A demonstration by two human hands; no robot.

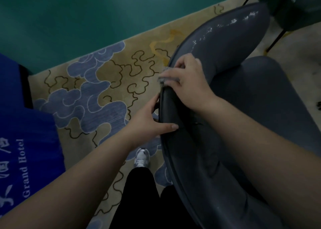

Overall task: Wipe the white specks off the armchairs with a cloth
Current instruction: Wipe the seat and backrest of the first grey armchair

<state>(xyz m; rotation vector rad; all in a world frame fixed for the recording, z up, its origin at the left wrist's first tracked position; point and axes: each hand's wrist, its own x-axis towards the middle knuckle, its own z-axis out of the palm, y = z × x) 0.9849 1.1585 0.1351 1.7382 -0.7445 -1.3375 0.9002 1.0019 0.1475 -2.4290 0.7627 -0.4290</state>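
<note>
Patterned carpet (104, 90) in tan with blue cloud shapes and dark curling lines spreads below my hands, meeting a plain teal floor (86, 17) farther out. My right hand (187, 83) lies curled on the rounded top edge of the grey-blue armchair (243, 93), fingers bent over a grey cloth (164, 79); only a fuzzy scrap of that cloth pokes out past my fingertips, the rest being buried under my palm, so I cannot make out how it is folded. Beyond this hand, along the same padded backrest rim, a trail of white specks (231, 23) runs away toward the far end, brightest there and thin close to my knuckles. My left hand (151, 119) clasps the chair's outer edge just nearer to me than the cloth, thumb laid flat across the top and fingers tucked round the outside of the backrest where I cannot see them. To the right of both hands the seat cushion sinks into shadow, and the chair's near part is cut off by the picture's lower edge. Past the specks, a second dark seat (291, 4) on thin black legs shows only partly at the corner. Left of my left forearm hangs a blue fabric (26, 124) printed "Grand Hotel", its other characters clipped. Beneath my arms I see black trousers and one white shoe (142, 157).
</note>
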